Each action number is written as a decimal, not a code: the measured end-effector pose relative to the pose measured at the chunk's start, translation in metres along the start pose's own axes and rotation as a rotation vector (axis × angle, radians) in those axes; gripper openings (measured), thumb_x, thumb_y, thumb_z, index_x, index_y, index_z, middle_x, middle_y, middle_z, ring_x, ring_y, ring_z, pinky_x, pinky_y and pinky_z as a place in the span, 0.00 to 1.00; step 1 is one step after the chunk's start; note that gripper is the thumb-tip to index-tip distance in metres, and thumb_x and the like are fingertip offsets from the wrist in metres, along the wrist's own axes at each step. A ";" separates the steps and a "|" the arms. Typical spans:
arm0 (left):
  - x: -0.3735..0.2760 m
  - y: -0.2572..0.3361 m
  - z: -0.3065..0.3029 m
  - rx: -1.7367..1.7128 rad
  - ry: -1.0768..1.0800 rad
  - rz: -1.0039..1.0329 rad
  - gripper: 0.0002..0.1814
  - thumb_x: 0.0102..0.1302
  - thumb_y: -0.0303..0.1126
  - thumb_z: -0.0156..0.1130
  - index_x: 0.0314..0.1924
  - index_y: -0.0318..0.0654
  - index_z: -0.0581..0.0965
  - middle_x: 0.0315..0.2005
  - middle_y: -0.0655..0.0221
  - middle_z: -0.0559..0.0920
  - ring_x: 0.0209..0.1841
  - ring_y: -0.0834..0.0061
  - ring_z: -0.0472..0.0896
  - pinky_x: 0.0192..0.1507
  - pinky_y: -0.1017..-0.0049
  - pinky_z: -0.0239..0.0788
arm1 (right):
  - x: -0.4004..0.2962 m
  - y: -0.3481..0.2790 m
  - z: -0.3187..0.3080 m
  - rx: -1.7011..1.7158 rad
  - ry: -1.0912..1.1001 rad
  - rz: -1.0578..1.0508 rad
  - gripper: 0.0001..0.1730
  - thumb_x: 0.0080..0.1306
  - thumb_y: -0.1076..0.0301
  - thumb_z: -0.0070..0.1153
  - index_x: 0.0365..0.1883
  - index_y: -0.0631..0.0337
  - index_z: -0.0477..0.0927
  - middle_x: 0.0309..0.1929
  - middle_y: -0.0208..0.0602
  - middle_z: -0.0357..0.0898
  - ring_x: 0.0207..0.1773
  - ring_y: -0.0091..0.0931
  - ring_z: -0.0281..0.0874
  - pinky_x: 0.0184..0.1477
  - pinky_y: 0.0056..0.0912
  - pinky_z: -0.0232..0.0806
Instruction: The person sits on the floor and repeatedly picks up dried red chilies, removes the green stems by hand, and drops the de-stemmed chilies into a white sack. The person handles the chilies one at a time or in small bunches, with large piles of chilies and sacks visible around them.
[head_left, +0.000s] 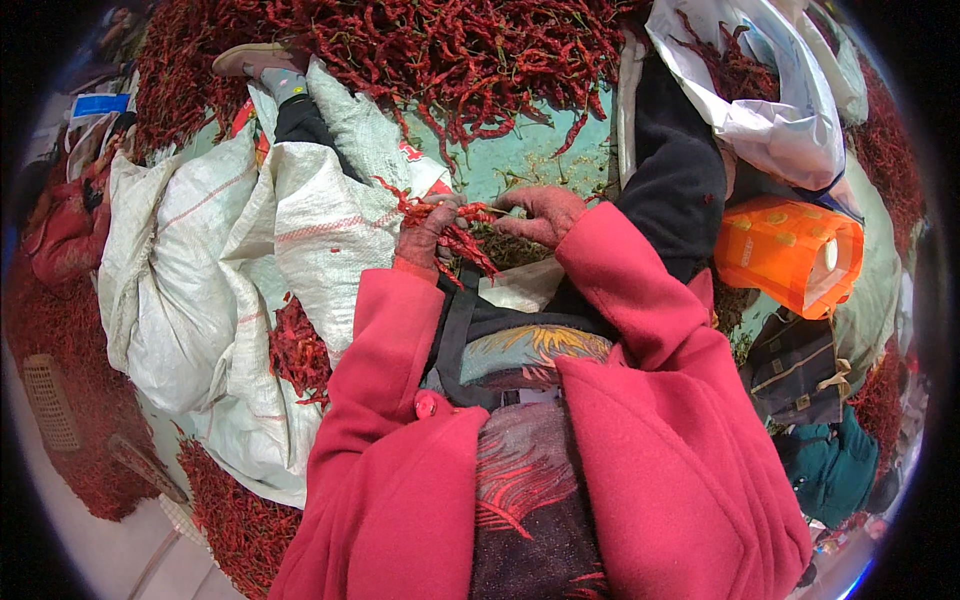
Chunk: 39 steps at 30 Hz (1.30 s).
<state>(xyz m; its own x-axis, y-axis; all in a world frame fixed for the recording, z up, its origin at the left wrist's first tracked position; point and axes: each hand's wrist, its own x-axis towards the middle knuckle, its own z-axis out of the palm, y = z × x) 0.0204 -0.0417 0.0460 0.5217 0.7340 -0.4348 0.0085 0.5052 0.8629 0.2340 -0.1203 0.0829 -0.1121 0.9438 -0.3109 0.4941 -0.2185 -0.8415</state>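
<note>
My left hand (429, 231) holds a small bunch of dried red chillies (469, 251), some hanging below its fingers. My right hand (541, 213) meets it from the right, thumb and forefinger at the stem end of one chilli (477, 213) that juts out of the bunch. Both hands are over my lap, at the ends of red coat sleeves. Under them lies a dark greenish-brown heap of small bits (514, 249), which look like stems. Just left of my left hand is the open edge of a white woven sack (330, 202), with chilli pieces (298, 349) in a fold lower down.
A large heap of dried red chillies (450, 60) spreads ahead on a pale green sheet (510, 154). My legs stretch out either side. At right are a white plastic bag (787, 142) holding chillies, an orange bag (772, 247) and a dark bag (799, 367). Another person (71, 225) sits far left.
</note>
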 end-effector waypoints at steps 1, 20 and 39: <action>0.000 0.004 0.000 -0.005 0.008 -0.001 0.18 0.59 0.43 0.60 0.44 0.38 0.78 0.28 0.74 0.81 0.24 0.87 0.75 0.18 0.87 0.59 | 0.000 -0.002 -0.001 0.077 -0.032 0.066 0.20 0.61 0.49 0.54 0.42 0.53 0.81 0.38 0.41 0.80 0.44 0.34 0.77 0.47 0.34 0.66; 0.008 -0.013 -0.007 0.003 -0.151 -0.012 0.20 0.58 0.50 0.57 0.41 0.42 0.77 0.26 0.76 0.79 0.22 0.86 0.74 0.15 0.86 0.59 | 0.007 0.008 0.012 0.827 -0.031 0.143 0.14 0.62 0.60 0.56 0.35 0.63 0.79 0.26 0.32 0.79 0.22 0.18 0.71 0.23 0.16 0.62; 0.011 -0.011 -0.009 -0.173 -0.136 0.010 0.12 0.56 0.35 0.60 0.41 0.42 0.75 0.33 0.71 0.81 0.16 0.91 0.69 0.10 0.89 0.49 | 0.032 0.083 -0.011 -1.160 -0.379 0.068 0.20 0.53 0.52 0.59 0.39 0.55 0.80 0.33 0.40 0.79 0.37 0.39 0.78 0.41 0.40 0.70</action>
<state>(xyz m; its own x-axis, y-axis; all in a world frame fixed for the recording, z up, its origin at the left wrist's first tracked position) 0.0180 -0.0353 0.0297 0.6312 0.6776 -0.3775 -0.1379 0.5770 0.8050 0.2806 -0.1059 0.0083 -0.2045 0.7646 -0.6112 0.9629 0.2693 0.0148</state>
